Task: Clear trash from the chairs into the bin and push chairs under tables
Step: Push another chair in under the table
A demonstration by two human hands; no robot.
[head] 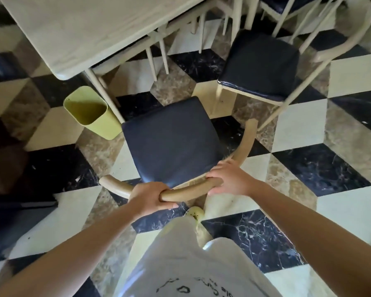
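Note:
A chair with a dark blue seat [171, 140] and a curved cream backrest rail [184, 190] stands just in front of me, its seat bare. My left hand [151, 197] grips the rail's left part and my right hand [227, 179] grips its right part. The seat's front points toward the cream table [73, 28] at the upper left and stands outside the table's edge. A yellow-green bin [90, 112] stands on the floor by the table leg, left of the seat; no trash shows inside it.
A second blue-seated chair [259, 63] stands at the upper right, pulled away from the table. More chair legs crowd the top edge. The floor is checkered black, cream and brown tile. A dark seat [15, 213] lies at the left edge.

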